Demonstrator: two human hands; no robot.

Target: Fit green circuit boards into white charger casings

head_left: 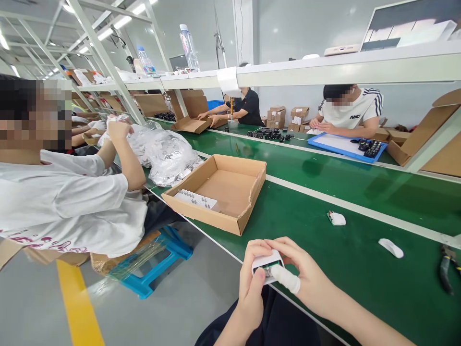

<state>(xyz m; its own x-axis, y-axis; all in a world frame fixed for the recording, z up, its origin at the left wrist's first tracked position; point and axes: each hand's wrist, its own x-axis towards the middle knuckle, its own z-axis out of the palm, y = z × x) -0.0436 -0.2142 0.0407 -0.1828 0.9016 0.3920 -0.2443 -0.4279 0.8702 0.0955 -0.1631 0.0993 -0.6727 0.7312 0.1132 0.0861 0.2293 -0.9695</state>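
Over the table's front edge, my left hand [252, 290] and my right hand [306, 274] both grip a small white plastic housing [257, 262]. Its open side faces me and shows a green circuit board and a metal part inside. My left thumb presses near the metal part. A white cover wraps my right thumb, which lies across the opening. To the right on the green table lie a small circuit board with a white piece on it [337, 218] and a curved white plastic cover [391, 248]. Black-handled pliers [446, 269] rest at the far right.
A shallow cardboard box [230, 192] holding several white pieces stands ahead of my hands. Clear plastic bags [169, 154] pile up behind it. A person in a white shirt [72, 197] sits at left. Across the table, another person [349, 110] works by a blue tray [334, 142].
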